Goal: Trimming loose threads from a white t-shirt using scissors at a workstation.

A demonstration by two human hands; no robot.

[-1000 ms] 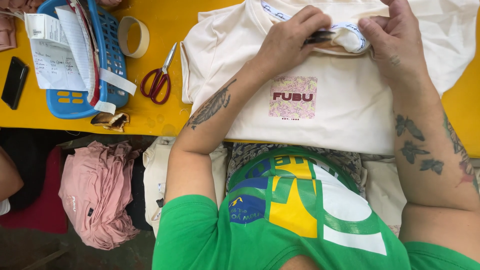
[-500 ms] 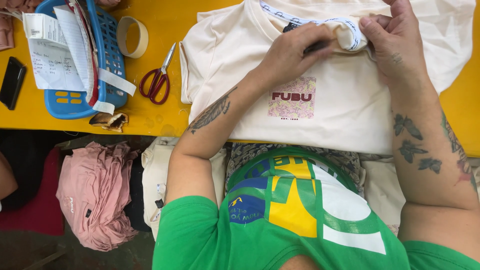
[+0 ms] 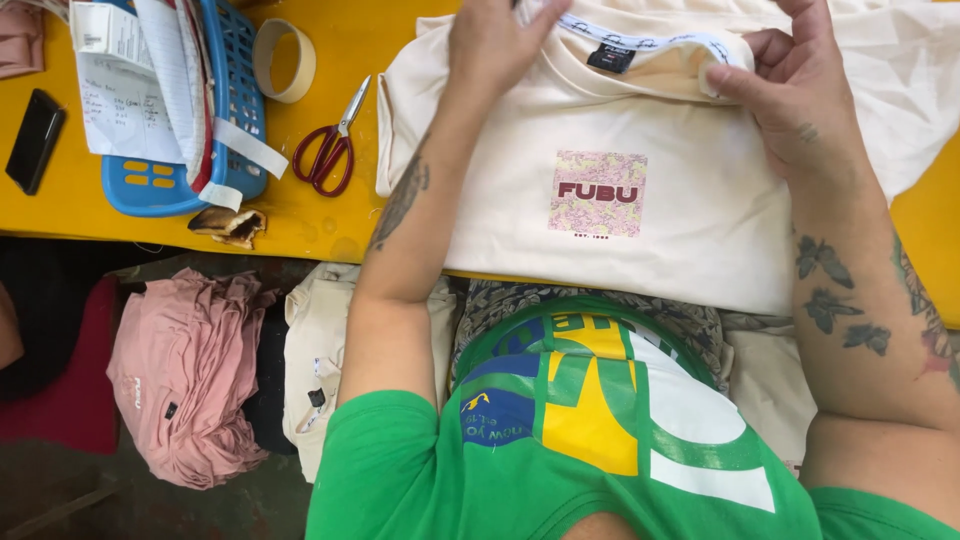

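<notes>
A cream T-shirt (image 3: 640, 190) spread at the yellow worktop's (image 3: 330, 220) near edge is pinched at its collar by the left hand (image 3: 495, 40) and right hand (image 3: 800, 95), held apart.

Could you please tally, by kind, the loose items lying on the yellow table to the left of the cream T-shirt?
Blue plastic basket holding papers: 1
Red-handled scissors: 1
Roll of tape: 1
Black phone: 1
Brown scrap by the table edge: 1
Total: 5

The left hand and right hand both grip the cream T-shirt at its collar.
</notes>
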